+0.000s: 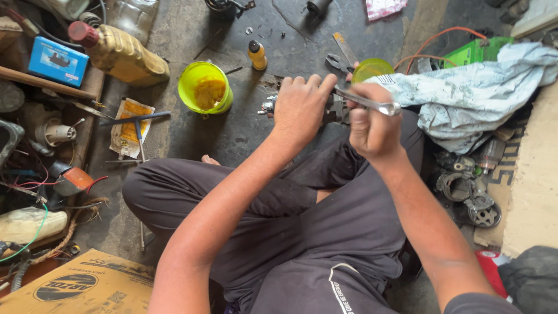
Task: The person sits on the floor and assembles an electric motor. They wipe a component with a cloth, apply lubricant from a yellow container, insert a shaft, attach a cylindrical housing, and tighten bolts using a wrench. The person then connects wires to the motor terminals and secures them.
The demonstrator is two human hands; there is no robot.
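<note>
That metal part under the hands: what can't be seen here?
- Metal part, head view: mostly hidden under the left hand; its kind is unclear.
- Shiny wrench: its working end is covered by both hands; the right hand grips it.
- Cardboard box: cut off by the bottom edge.

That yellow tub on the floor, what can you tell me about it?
The yellow tub is a small round plastic container, bright yellow-green, standing upright and open on the dark, grimy concrete floor. Inside lies a lump of orange-yellow paste, likely grease, smeared up the inner wall. It sits apart from both hands, beyond the person's knee. A matching yellow-green lid lies farther off, past the hands. Nothing touches the tub except the floor.
</note>
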